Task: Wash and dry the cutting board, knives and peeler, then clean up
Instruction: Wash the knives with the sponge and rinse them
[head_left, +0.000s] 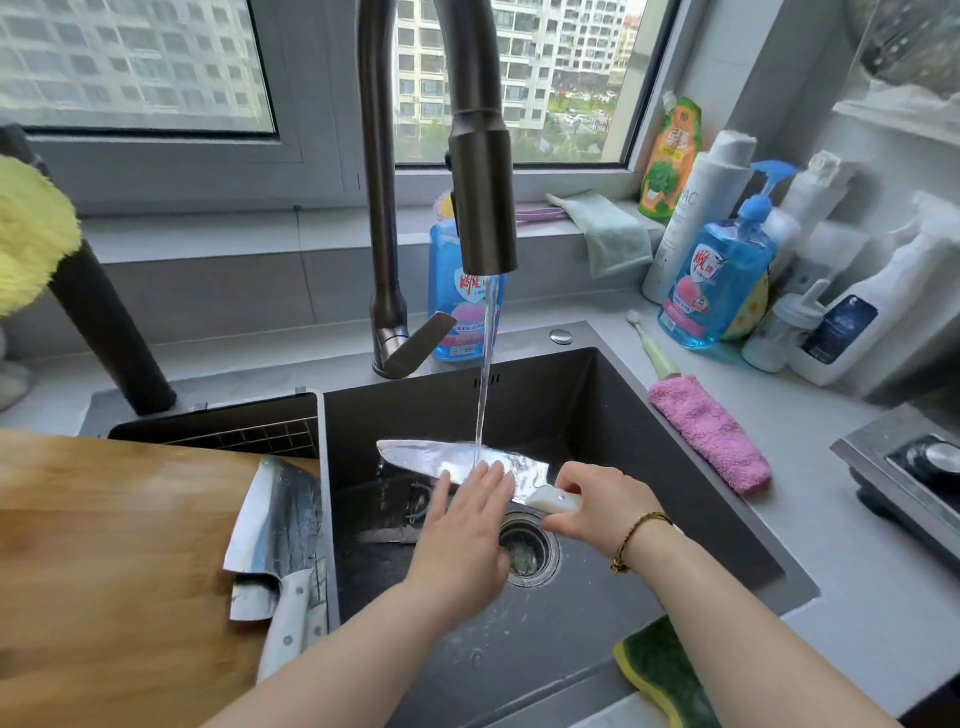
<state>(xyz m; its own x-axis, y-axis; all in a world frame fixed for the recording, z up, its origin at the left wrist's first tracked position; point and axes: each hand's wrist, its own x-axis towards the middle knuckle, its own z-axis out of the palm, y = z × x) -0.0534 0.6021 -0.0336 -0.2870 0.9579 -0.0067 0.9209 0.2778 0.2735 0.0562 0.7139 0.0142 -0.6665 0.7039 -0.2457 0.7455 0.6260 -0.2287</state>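
Over the dark sink (623, 415) I hold a chef's knife (431, 458) flat under the running faucet (483, 197). My right hand (597, 506) grips its white handle. My left hand (467, 525) lies with straight fingers on the blade, near the handle end. Water falls onto the blade. A wooden cutting board (114, 561) sits at the left over the sink's edge. On the board lies a cleaver (280, 535) with a white handle, its blade pointing away from me.
A green and yellow sponge (660, 670) rests on the sink's front right rim. A pink cloth (711, 431) lies on the right counter. Soap bottles (722, 280) and cleaners crowd the back right corner. A drain basket (244, 431) sits behind the board.
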